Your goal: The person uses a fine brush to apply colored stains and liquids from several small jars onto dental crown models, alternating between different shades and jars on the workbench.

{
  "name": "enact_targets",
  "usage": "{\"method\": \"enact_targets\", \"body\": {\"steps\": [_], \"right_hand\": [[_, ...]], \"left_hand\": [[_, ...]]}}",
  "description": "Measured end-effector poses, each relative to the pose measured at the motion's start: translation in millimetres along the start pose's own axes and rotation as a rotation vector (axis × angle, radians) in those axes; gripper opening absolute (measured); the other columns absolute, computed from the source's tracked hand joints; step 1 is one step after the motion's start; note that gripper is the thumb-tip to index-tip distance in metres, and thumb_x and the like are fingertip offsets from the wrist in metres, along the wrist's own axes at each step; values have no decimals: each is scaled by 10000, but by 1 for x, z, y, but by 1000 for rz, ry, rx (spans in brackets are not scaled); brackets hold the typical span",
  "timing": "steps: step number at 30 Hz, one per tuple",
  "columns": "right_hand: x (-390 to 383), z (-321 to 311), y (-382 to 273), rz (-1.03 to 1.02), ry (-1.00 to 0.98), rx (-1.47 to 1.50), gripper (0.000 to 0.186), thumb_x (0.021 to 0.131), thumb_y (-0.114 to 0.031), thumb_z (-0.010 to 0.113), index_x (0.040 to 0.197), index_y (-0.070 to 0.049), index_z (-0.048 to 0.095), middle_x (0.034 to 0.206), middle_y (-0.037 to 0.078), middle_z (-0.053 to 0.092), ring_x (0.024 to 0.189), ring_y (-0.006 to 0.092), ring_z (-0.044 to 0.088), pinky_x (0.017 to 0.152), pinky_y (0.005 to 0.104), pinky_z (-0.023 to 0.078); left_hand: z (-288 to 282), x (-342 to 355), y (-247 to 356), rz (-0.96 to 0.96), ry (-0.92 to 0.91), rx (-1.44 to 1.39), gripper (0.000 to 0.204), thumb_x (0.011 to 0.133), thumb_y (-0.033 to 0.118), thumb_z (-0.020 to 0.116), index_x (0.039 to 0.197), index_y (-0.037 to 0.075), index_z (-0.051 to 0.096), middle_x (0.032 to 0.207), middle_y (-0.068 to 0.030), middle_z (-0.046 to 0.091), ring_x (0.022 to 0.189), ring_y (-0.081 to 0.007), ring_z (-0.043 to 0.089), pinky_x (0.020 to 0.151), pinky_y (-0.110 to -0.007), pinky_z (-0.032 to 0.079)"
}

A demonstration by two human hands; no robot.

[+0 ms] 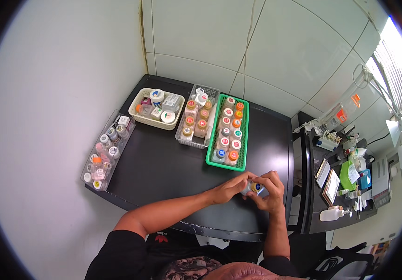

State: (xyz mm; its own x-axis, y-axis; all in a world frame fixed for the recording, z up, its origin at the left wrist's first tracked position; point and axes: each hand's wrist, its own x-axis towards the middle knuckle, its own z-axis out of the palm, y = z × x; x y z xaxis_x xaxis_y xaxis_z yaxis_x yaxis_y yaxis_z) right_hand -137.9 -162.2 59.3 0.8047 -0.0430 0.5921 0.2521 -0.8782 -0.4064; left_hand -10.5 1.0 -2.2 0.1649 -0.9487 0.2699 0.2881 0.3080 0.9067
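Both hands meet over the desk's [163,172] near right edge, the small bottle [255,187] lying sideways between them, right hand [270,191] fingers wrapped round it, left hand [229,187] fingers pinching its left end.

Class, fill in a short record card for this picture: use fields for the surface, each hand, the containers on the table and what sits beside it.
Surface: black table
Left hand: grips the small bottle
Right hand: grips the same small bottle
Green basket: rows of capped bottles
Clear tray: capped bottles, left of the green basket
Cream basket: jars and small boxes
Long clear tray: bottles, at the table's left edge
Beside: cluttered side desk on the right
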Motion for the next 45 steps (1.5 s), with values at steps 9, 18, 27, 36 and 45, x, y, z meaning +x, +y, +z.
{"method": "enact_targets", "body": {"steps": [9, 18, 27, 36, 45], "right_hand": [[13, -18, 24, 197, 442, -26, 300, 904, -222, 775, 1024, 36, 679, 910, 120, 633, 776, 196, 556, 691, 310, 426], [175, -22, 11, -6, 237, -175, 315, 803, -40, 832, 1096, 6, 728, 992, 135, 685, 892, 275, 694, 808, 353, 544], [301, 77, 52, -81, -9, -99, 304, 869, -95, 803, 1167, -64, 748, 1038, 119, 700, 942, 322, 691, 830, 417, 548], [314, 147, 80, 5, -188, -148, 293, 872, -203, 817, 1132, -82, 756, 1012, 119, 714, 926, 345, 690, 821, 464, 551], [310, 158, 77, 10, -158, -113, 307, 871, -159, 814, 1152, -54, 751, 1031, 145, 725, 887, 350, 709, 804, 452, 567]], "left_hand": [[-1, 7, -5, -50, 109, -182, 834, 1090, 671, 314, 1620, 29, 273, 1341, -182, 503, 1138, -273, 674, 981, -402, 559], [-4, 3, -18, -68, 37, -85, 585, 1143, 507, 402, 1373, -2, 576, 1196, -122, 617, 1010, -178, 680, 872, -325, 574], [4, 8, -4, -78, 49, 34, 377, 1125, 312, 520, 1278, -13, 633, 1093, -103, 669, 912, -164, 690, 805, -314, 576], [3, 8, -9, 79, 98, 296, 278, 1098, 282, 590, 1052, 13, 646, 855, -82, 653, 733, -155, 607, 675, -340, 494], [7, 7, -10, 97, 120, 251, 302, 1076, 301, 627, 1005, 9, 639, 840, -91, 641, 723, -158, 582, 690, -351, 488]]}}
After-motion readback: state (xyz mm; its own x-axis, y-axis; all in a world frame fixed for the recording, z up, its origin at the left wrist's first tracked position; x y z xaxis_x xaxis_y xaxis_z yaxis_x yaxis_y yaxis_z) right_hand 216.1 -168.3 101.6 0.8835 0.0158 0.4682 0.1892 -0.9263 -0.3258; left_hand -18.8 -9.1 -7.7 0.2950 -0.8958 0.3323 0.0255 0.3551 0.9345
